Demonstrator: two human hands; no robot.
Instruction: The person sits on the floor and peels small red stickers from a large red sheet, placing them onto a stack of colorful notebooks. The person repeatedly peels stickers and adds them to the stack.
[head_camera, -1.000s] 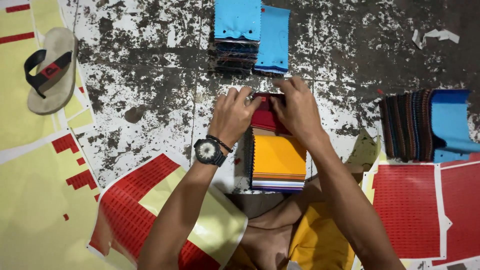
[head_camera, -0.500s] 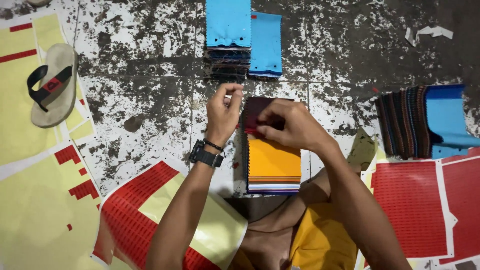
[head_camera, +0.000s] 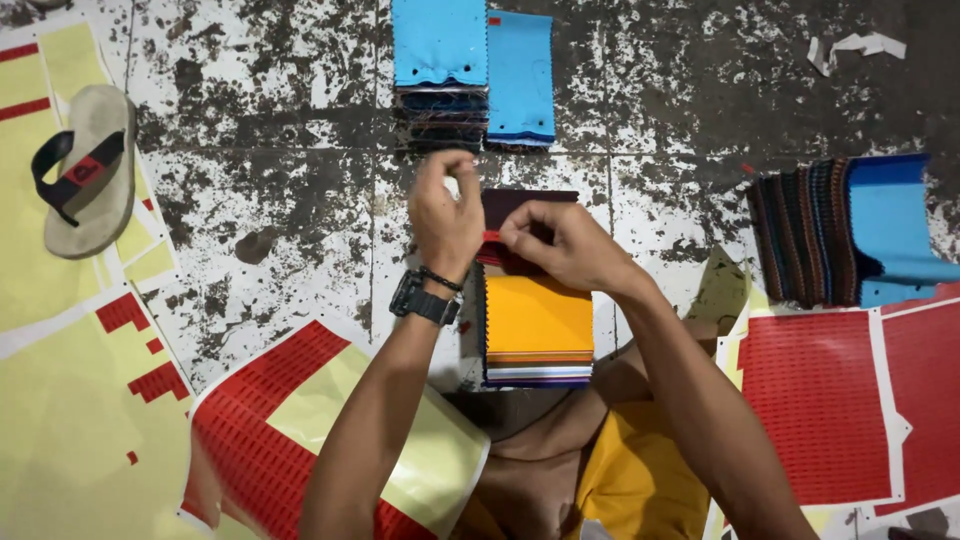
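My left hand (head_camera: 443, 212), with a black watch on its wrist, and my right hand (head_camera: 556, 240) are raised together over a stack of fabric swatches (head_camera: 537, 325) on the floor. Between their fingertips they pinch a small red sticker (head_camera: 491, 236). The stack's top swatch is orange, with a dark maroon one showing at its far end. Both hands hover just above that far end of the stack.
Two blue-topped swatch stacks (head_camera: 470, 70) lie further ahead, another fanned pile (head_camera: 850, 230) at the right. Red sticker sheets (head_camera: 830, 400) lie right and at lower left (head_camera: 270, 430), yellow backing paper (head_camera: 60, 400) and a sandal (head_camera: 85, 170) at the left. The floor is worn, speckled tile.
Both hands have lifted off the stack's far end and come together, now holding a small red sticker between them; the left hand rose higher.
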